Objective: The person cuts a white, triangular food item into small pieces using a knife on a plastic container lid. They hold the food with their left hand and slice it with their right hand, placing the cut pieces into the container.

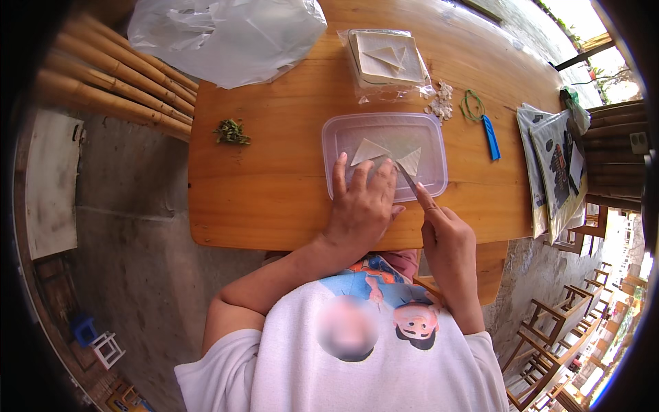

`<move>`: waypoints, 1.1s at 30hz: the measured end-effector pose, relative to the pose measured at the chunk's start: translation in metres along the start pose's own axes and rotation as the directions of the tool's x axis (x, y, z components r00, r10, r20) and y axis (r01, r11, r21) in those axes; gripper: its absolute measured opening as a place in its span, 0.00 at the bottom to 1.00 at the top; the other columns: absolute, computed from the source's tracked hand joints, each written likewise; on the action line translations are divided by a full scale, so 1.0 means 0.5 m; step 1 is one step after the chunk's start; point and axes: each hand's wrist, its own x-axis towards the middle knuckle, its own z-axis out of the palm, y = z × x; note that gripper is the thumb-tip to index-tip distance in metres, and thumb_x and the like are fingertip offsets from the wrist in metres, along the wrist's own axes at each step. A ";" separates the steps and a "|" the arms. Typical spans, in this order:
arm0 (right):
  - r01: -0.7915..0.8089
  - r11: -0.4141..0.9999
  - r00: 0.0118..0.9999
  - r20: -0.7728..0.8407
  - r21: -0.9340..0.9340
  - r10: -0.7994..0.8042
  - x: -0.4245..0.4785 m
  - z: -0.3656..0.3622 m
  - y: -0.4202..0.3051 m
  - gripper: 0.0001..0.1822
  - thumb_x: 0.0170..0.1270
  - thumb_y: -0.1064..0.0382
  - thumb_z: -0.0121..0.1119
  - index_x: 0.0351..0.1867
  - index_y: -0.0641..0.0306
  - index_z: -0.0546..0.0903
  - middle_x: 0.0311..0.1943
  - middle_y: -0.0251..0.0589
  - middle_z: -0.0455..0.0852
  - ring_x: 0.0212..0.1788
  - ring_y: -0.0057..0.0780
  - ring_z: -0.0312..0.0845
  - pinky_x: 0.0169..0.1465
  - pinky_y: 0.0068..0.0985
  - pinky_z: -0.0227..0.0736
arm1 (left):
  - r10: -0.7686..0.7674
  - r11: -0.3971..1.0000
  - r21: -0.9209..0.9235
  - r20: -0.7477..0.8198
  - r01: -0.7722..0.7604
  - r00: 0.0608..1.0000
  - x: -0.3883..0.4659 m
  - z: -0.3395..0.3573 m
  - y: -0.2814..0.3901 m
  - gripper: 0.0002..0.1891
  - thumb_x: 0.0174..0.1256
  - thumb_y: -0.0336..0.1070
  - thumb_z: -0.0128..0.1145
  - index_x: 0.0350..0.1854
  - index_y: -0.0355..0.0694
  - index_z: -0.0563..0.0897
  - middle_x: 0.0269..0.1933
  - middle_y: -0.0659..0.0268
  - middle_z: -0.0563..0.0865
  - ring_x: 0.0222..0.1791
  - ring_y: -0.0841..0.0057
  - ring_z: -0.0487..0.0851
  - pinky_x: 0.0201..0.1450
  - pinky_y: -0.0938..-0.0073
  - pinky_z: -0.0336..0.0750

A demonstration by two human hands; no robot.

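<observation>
A translucent plastic lid or shallow container lies on the wooden table before me. On it are two thin, pale triangular pieces of dough wrapper, a left one and a right one. My left hand rests on the plastic with fingers spread, its fingertips at the lower edge of the left triangle. In my right hand is a narrow-bladed knife, the index finger stretched along it. The blade's tip lies between the triangles, beside my left fingertips, which partly hide that spot.
Beyond the plastic sits a stack of square wrappers in clear film, with small pale flakes beside it. Rightward lie a green rubber band, a blue plastic strip and printed bags. Leftward are green plant stems and a white plastic bag.
</observation>
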 end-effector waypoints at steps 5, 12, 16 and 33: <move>0.010 0.998 1.000 0.003 -0.057 -0.010 0.003 0.006 -0.001 0.34 0.63 0.75 0.60 0.72 0.47 0.78 0.29 0.47 0.81 0.29 0.42 0.82 0.37 0.38 0.77 | 0.005 0.999 0.047 0.010 -0.006 1.000 0.000 0.003 0.003 0.33 0.63 0.54 0.66 0.64 0.35 0.82 0.67 0.61 0.80 0.66 0.60 0.72 0.77 0.34 0.50; 0.010 0.987 1.000 0.023 -0.158 -0.006 -0.001 0.018 0.002 0.34 0.64 0.74 0.59 0.73 0.48 0.77 0.30 0.48 0.81 0.30 0.45 0.82 0.36 0.40 0.77 | 0.018 0.997 0.080 0.037 -0.021 0.999 0.001 -0.002 0.005 0.33 0.65 0.55 0.64 0.64 0.34 0.82 0.67 0.60 0.79 0.67 0.60 0.71 0.78 0.32 0.49; -0.038 0.983 0.999 0.031 -0.181 0.045 -0.012 0.011 -0.009 0.34 0.64 0.77 0.58 0.72 0.47 0.77 0.30 0.52 0.81 0.31 0.49 0.82 0.38 0.43 0.75 | 0.022 0.995 0.101 0.053 -0.027 0.998 0.002 0.000 0.009 0.33 0.65 0.55 0.63 0.65 0.34 0.81 0.67 0.60 0.79 0.67 0.59 0.71 0.78 0.31 0.48; -0.020 0.998 0.999 -0.042 0.058 0.023 -0.005 0.003 0.020 0.31 0.65 0.76 0.59 0.70 0.48 0.80 0.27 0.50 0.78 0.27 0.43 0.80 0.36 0.37 0.75 | -0.015 0.977 -0.215 -0.054 0.003 0.998 0.013 -0.026 -0.023 0.20 0.65 0.37 0.67 0.57 0.35 0.84 0.58 0.59 0.85 0.59 0.61 0.80 0.72 0.50 0.64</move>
